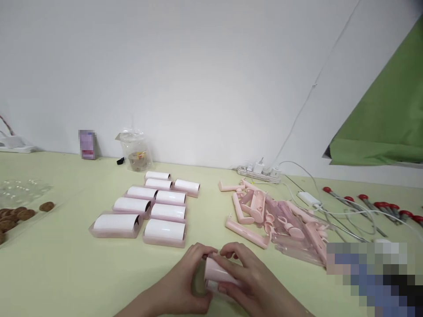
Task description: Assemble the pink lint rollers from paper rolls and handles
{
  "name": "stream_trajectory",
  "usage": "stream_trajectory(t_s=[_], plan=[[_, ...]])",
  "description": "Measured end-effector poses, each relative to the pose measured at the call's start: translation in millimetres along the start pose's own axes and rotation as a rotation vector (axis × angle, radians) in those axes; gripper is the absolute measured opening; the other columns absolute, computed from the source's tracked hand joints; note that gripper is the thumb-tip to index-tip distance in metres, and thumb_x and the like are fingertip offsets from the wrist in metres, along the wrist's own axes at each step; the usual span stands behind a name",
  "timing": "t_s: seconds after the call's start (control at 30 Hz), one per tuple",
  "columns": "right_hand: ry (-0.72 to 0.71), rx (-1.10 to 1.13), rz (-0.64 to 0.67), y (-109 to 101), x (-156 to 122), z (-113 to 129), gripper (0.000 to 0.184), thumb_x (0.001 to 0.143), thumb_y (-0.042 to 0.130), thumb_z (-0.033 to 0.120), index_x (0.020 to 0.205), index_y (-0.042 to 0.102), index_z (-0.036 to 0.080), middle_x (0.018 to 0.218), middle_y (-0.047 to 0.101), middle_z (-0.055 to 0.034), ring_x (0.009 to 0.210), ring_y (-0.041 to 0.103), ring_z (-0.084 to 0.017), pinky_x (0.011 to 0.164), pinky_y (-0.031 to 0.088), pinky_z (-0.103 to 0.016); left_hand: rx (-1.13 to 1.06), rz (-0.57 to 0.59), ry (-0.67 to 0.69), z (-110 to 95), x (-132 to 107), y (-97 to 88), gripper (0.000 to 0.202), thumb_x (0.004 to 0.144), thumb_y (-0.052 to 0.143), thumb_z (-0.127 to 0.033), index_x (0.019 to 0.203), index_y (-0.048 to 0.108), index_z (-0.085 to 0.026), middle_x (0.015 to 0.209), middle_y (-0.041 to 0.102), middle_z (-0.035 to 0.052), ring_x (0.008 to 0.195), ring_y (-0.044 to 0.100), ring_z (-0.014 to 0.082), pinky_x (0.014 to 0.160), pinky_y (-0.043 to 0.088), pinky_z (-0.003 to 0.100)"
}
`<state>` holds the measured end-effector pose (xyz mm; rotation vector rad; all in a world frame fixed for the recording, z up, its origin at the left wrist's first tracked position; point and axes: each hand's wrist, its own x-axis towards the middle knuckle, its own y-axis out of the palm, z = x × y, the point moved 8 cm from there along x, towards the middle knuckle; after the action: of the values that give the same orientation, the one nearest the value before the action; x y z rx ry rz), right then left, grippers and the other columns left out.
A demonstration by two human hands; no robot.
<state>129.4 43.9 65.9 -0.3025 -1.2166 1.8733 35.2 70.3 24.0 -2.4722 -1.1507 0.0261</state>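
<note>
Near the table's front edge, my right hand (253, 279) grips a pale pink, rounded plastic case (214, 270), with its fingers over the top and the thumb below. A white part shows along the case's lower side. My left hand (188, 279) curves around the left end, its fingertips at the upper edge and a gap inside the palm. Fingers hide much of the case. Beyond my left hand, several pink trays with white curved covers (165, 230) lie in two columns. Loose pink plastic parts (257, 207) are heaped beyond my right hand.
A power strip (259, 174) with plugs and white cables sits against the wall. Red-ended tools (363, 198) lie at right, below a green cloth (380, 114). A clear bag (135, 152) and a small purple box (87, 144) stand behind. Brown round pieces (16, 215) lie far left.
</note>
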Motion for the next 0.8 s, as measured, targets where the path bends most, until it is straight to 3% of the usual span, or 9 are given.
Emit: stream_trajectory(t_s=[0.1, 0.17, 0.23, 0.27, 0.33, 0.43, 0.53, 0.67, 0.8], plan=[[-0.033, 0.163, -0.101, -19.4, -2.8, -2.2, 0.042, 0.079, 0.05, 0.032, 0.12, 0.044, 0.028, 0.111, 0.049, -0.009, 0.103, 0.048, -0.021, 0.081, 0.044, -0.033, -0.062, 0.031, -0.064, 6.5, -1.1, 0.0, 0.067, 0.061, 0.064, -0.018, 0.12, 0.033, -0.026, 0.116, 0.043, 0.0046, 0.108, 0.04, 0.0221, 0.093, 0.032, 0.034], [0.055, 0.202, -0.308, -50.8, -0.8, -19.0, 0.031, 0.082, 0.044, 0.034, 0.112, 0.05, 0.026, 0.109, 0.051, -0.008, 0.104, 0.048, -0.02, 0.083, 0.044, -0.033, -0.045, 0.061, -0.058, 8.0, -0.7, 0.1, 0.063, 0.065, 0.064, -0.023, 0.12, 0.035, -0.028, 0.115, 0.044, 0.0044, 0.108, 0.041, 0.0224, 0.094, 0.031, 0.035], [0.202, 0.089, -0.497, -85.1, 5.6, -43.7, 0.026, 0.086, 0.034, 0.033, 0.101, 0.054, 0.023, 0.1, 0.055, -0.0069, 0.097, 0.052, -0.019, 0.08, 0.044, -0.032, 0.008, 0.086, -0.002, 6.3, 0.1, 0.7, 0.053, 0.068, 0.062, -0.026, 0.116, 0.041, -0.028, 0.112, 0.045, 0.0038, 0.107, 0.041, 0.0221, 0.094, 0.031, 0.034], [0.269, -0.029, -0.505, -97.4, 14.1, -56.0, 0.028, 0.087, 0.033, 0.034, 0.1, 0.054, 0.021, 0.1, 0.055, -0.007, 0.095, 0.052, -0.018, 0.079, 0.045, -0.03, 0.026, 0.092, 0.016, 6.5, 0.4, 1.0, 0.05, 0.069, 0.061, -0.027, 0.115, 0.042, -0.028, 0.112, 0.045, 0.0036, 0.107, 0.041, 0.022, 0.094, 0.031, 0.034], [0.406, -0.353, -0.261, -104.2, 41.3, -86.0, 0.033, 0.09, 0.024, 0.03, 0.104, 0.051, 0.02, 0.106, 0.053, -0.0066, 0.097, 0.051, -0.015, 0.08, 0.043, -0.027, 0.043, 0.078, 0.009, 10.2, 0.8, 0.8, 0.052, 0.07, 0.06, -0.027, 0.117, 0.039, -0.029, 0.114, 0.044, 0.0039, 0.108, 0.04, 0.0226, 0.094, 0.03, 0.034], [0.495, -0.475, -0.088, -112.3, 73.8, -129.8, 0.021, 0.085, 0.043, 0.027, 0.092, 0.059, 0.015, 0.097, 0.058, -0.008, 0.091, 0.054, -0.019, 0.078, 0.043, -0.032, 0.051, 0.035, -0.002, 15.1, 1.1, -0.6, 0.05, 0.073, 0.056, -0.028, 0.119, 0.036, -0.028, 0.117, 0.042, 0.0048, 0.109, 0.038, 0.0234, 0.095, 0.029, 0.035], [0.533, -0.56, 0.075, -103.5, 90.7, -159.2, 0.022, 0.083, 0.049, 0.029, 0.1, 0.055, 0.016, 0.103, 0.056, -0.0053, 0.087, 0.055, -0.017, 0.075, 0.046, -0.036, 0.054, 0.025, 0.041, 13.9, 1.8, -0.4, 0.042, 0.075, 0.054, -0.029, 0.114, 0.041, -0.027, 0.113, 0.044, 0.0043, 0.106, 0.041, 0.0223, 0.093, 0.03, 0.033], [0.469, -0.625, 0.207, -85.6, 95.4, -164.0, 0.025, 0.084, 0.047, 0.029, 0.105, 0.052, 0.017, 0.106, 0.055, -0.0054, 0.088, 0.055, -0.016, 0.075, 0.046, -0.036, 0.042, 0.006, 0.021, 15.3, 2.5, -2.2, 0.045, 0.071, 0.058, -0.028, 0.113, 0.043, -0.025, 0.108, 0.046, 0.0045, 0.103, 0.043, 0.0224, 0.091, 0.031, 0.034], [0.383, -0.654, 0.194, -94.9, 94.3, -142.4, 0.025, 0.083, 0.049, 0.03, 0.103, 0.052, 0.016, 0.107, 0.054, -0.006, 0.09, 0.054, -0.017, 0.077, 0.044, -0.038, 0.027, -0.016, 0.023, 13.0, 0.6, -2.6, 0.045, 0.072, 0.057, -0.028, 0.114, 0.042, -0.025, 0.112, 0.045, 0.0036, 0.105, 0.041, 0.0208, 0.093, 0.03, 0.033]])
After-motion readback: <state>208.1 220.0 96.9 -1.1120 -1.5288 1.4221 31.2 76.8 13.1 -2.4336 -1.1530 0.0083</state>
